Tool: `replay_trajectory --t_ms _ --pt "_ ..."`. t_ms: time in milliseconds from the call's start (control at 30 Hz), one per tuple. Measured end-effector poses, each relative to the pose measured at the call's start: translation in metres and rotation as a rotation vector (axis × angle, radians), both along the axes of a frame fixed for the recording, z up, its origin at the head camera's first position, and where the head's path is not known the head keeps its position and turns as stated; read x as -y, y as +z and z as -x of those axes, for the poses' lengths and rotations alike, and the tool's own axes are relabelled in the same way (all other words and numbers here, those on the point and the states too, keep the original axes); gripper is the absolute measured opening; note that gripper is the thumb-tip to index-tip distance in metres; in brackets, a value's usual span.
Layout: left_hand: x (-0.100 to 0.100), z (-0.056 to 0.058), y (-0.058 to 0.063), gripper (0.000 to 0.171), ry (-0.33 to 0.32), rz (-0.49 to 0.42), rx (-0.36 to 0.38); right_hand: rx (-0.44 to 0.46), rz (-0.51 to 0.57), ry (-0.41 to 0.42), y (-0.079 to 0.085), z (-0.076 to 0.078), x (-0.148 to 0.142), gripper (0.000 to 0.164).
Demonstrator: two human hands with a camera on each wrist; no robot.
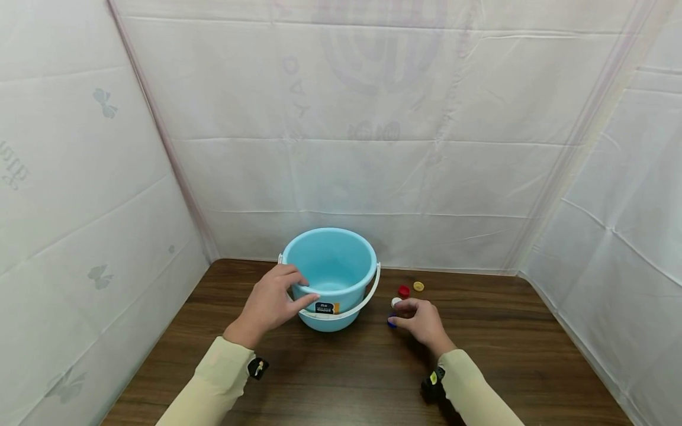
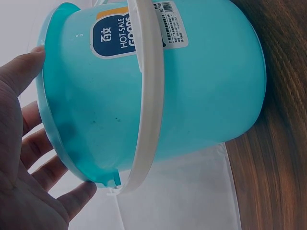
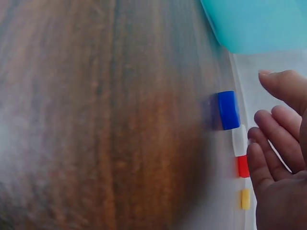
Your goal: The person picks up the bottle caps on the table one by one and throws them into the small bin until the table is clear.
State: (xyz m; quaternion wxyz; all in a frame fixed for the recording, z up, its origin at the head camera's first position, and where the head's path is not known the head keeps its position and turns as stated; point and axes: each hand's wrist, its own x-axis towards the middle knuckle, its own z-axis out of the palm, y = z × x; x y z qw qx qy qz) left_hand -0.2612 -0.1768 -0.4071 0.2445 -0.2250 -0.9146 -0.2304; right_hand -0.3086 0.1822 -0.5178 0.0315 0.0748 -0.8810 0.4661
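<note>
The left hand [image 1: 268, 302] gripped the rim of a round light-blue plastic bucket [image 1: 335, 259] at eight o'clock. At the bucket's four o'clock, a round blue plastic cap [image 3: 229, 110] lay on the brown wooden bench [image 1: 330, 378], the right hand [image 1: 422, 322] just beside it, released.

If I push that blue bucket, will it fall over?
It might tip if pushed up high, since the blue bucket is narrower at the bottom than the top. It's probably light for its size: it looks like thin plastic, with no load showing inside. The white handle hangs down in front, so it might swing too.
</note>
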Motion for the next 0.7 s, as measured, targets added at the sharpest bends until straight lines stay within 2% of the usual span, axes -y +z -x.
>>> replay_trajectory --t_ms 400,700 --pt "-0.0001 0.0002 -0.001 0.028 0.003 0.002 0.01 0.039 -0.072 -0.014 -0.0078 -0.0021 0.0022 0.029" --pt "0.0006 -0.0007 -0.0007 0.028 0.001 -0.006 0.0 0.021 -0.099 -0.029 -0.0094 -0.0005 0.0033 0.024"
